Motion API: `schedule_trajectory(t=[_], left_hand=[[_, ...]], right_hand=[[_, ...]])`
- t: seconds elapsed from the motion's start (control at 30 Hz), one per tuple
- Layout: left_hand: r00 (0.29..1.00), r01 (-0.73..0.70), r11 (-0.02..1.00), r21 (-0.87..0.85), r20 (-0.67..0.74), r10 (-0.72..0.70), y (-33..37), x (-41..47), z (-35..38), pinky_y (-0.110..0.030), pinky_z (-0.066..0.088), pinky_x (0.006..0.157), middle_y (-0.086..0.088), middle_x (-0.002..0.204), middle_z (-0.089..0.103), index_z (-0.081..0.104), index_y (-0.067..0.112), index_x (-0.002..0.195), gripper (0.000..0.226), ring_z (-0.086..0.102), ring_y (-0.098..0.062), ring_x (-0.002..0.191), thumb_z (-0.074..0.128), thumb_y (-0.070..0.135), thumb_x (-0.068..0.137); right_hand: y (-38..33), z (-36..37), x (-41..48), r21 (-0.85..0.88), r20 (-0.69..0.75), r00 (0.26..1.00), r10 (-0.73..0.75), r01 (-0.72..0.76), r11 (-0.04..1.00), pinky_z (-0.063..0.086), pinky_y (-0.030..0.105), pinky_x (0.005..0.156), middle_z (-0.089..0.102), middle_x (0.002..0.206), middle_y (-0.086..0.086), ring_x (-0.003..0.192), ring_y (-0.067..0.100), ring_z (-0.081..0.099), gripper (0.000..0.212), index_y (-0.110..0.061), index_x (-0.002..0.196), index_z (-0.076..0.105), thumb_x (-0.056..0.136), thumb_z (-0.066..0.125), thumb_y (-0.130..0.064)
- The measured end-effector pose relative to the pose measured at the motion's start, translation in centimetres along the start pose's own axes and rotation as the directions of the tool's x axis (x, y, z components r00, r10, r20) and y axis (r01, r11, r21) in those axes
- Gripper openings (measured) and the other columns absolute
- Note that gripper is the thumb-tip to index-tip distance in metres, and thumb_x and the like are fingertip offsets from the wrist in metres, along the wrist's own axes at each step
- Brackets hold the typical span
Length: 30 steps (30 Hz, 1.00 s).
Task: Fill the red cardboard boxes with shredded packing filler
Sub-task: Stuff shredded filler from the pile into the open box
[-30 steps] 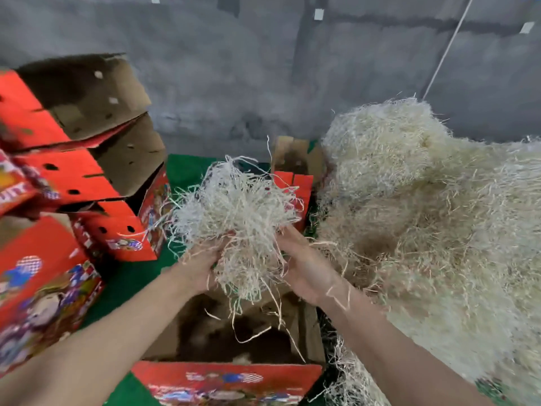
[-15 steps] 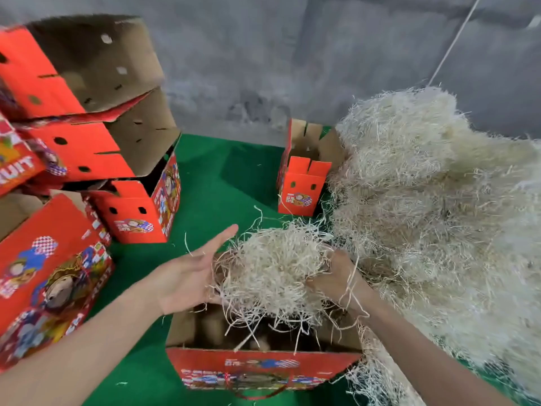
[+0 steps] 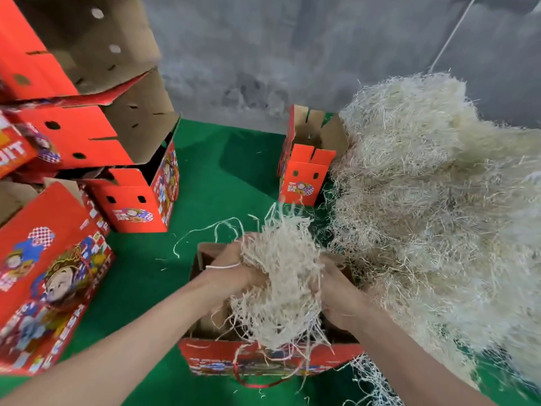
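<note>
An open red box point(image 3: 263, 358) sits on the green mat point(image 3: 222, 171), its printed front wall nearest the camera and a red cord handle point(image 3: 254, 382) hanging from that wall. Directly above its opening, a clump of shredded filler point(image 3: 281, 276) is held between both hands, with its lower strands trailing down into the box and over the front wall. The left hand point(image 3: 231, 273) grips the clump from the box's left side, its fingers curled into the strands, and one loose strand lies across the back of the hand. The right hand point(image 3: 336, 297) clasps the clump from the box's right side; its fingers curl inward and their tips are buried in the filler. How much filler already lies at the bottom of the box cannot be seen. Touching the right side of the box and rising well above it is a large pile of shredded filler point(image 3: 439, 215). Beyond the box, against the pile's edge, stands a small red box point(image 3: 304, 174) with its flaps up. To the left of the box and well apart from it, a stack of red boxes point(image 3: 87, 127) leans with brown insides showing, and nearer the camera a printed red box point(image 3: 49, 276) lies tilted. A grey wall point(image 3: 263, 54) rises behind them all.
</note>
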State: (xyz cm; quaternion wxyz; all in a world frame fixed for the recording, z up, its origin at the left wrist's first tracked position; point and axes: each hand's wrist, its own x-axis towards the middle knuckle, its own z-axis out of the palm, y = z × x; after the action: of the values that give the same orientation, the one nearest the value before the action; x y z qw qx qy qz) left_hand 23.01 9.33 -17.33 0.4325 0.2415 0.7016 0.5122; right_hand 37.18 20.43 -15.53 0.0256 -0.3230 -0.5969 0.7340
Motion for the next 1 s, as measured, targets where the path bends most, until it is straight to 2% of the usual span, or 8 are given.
schedule_trajectory(t=[0.13, 0.33, 0.47, 0.57, 0.67, 0.77, 0.87, 1.0], left_hand=[[0.995, 0.045, 0.999, 0.011, -0.093, -0.044, 0.7, 0.4, -1.3, -0.019, 0.051, 0.066, 0.005, 0.085, 0.061, 0.056, 0.018, 0.100, 0.029, 0.061, -0.004, 0.079, 0.063, -0.001, 0.079], [0.990, 0.124, 0.989, -0.085, -0.051, -0.129, 1.6, 0.1, -3.2, -0.041, 0.044, 0.091, -0.015, 0.118, 0.053, 0.037, 0.008, 0.124, 0.069, 0.051, -0.033, 0.110, 0.072, 0.001, 0.066], [0.987, 0.163, 0.966, -0.200, 0.032, -0.160, 1.5, -0.5, -3.4, -0.039, 0.031, 0.106, -0.016, 0.122, 0.054, 0.036, 0.011, 0.135, 0.077, 0.055, -0.024, 0.105, 0.071, -0.006, 0.068], [0.964, 0.209, 0.960, -0.184, 0.204, -0.171, 2.0, -1.0, -3.7, -0.038, 0.026, 0.107, -0.006, 0.142, 0.035, 0.030, 0.017, 0.140, 0.111, 0.043, -0.015, 0.118, 0.087, 0.027, 0.045], [0.930, 0.219, 0.975, 0.048, 0.290, -0.223, 2.9, -0.9, -1.6, -0.049, 0.009, 0.114, -0.003, 0.152, 0.025, 0.026, 0.018, 0.146, 0.150, 0.016, -0.024, 0.142, 0.081, 0.070, 0.016], [0.953, 0.185, 0.976, 0.118, 0.221, -0.207, 2.4, -0.2, 0.8, -0.044, 0.029, 0.112, -0.012, 0.138, 0.046, 0.037, 0.011, 0.138, 0.107, 0.043, -0.029, 0.127, 0.082, 0.051, 0.050], [0.987, 0.158, 0.969, 0.192, -0.004, -0.160, 1.2, 0.9, 1.6, -0.019, 0.049, 0.082, -0.015, 0.119, 0.056, 0.037, 0.005, 0.136, 0.050, 0.058, -0.020, 0.098, 0.056, 0.012, 0.090], [0.987, 0.161, 0.974, 0.162, -0.030, -0.158, 2.1, 0.9, 0.9, -0.040, 0.036, 0.099, -0.015, 0.146, 0.030, 0.016, 0.014, 0.147, 0.087, 0.039, -0.027, 0.124, 0.069, 0.019, 0.078]], right_hand=[[-0.6, -2.0, 0.5, -0.122, -0.322, 0.946, -0.044, 0.004, 0.993, 0.046, 0.019, 0.051, 0.063, 0.089, 0.008, 0.072, 0.018, 0.060, 0.019, -0.015, 0.093, 0.055, 0.090, 0.046, 0.001], [-1.3, -4.8, -0.5, 0.065, -0.424, 0.904, -0.053, 0.089, 0.994, 0.049, 0.019, 0.055, 0.058, 0.102, 0.019, 0.074, 0.013, 0.059, 0.024, -0.016, 0.099, 0.055, 0.093, 0.041, 0.003], [-0.4, -5.3, -0.2, 0.027, -0.493, 0.869, -0.044, 0.066, 0.997, 0.048, 0.024, 0.051, 0.056, 0.077, 0.007, 0.061, 0.014, 0.054, 0.022, 0.001, 0.106, 0.058, 0.091, 0.043, 0.006], [0.2, -4.6, -0.2, 0.030, -0.479, 0.876, -0.063, 0.088, 0.996, 0.050, 0.023, 0.060, 0.056, 0.076, -0.002, 0.062, 0.008, 0.060, 0.019, 0.002, 0.108, 0.055, 0.095, 0.042, -0.004], [-0.2, -2.9, -0.8, 0.165, -0.335, 0.942, -0.006, 0.065, 0.984, 0.047, 0.020, 0.046, 0.066, 0.063, -0.003, 0.051, 0.005, 0.061, 0.014, -0.018, 0.087, 0.052, 0.094, 0.045, -0.009], [-0.7, -2.0, -1.4, 0.058, -0.214, 0.973, 0.085, -0.074, 0.996, 0.039, 0.024, 0.060, 0.059, 0.078, 0.000, 0.066, 0.009, 0.054, 0.002, -0.019, 0.091, 0.053, 0.089, 0.052, -0.020], [-0.8, -1.5, -2.1, -0.159, 0.034, 0.998, 0.045, -0.039, 0.986, 0.043, 0.016, 0.070, 0.061, 0.078, -0.010, 0.068, 0.001, 0.059, 0.011, -0.022, 0.083, 0.056, 0.080, 0.061, -0.012], [-0.9, -2.1, -2.1, -0.420, -0.125, 0.989, -0.076, 0.017, 0.907, 0.051, 0.012, 0.064, 0.057, 0.076, -0.010, 0.069, -0.001, 0.061, 0.033, -0.024, 0.082, 0.040, 0.086, 0.050, 0.008]])
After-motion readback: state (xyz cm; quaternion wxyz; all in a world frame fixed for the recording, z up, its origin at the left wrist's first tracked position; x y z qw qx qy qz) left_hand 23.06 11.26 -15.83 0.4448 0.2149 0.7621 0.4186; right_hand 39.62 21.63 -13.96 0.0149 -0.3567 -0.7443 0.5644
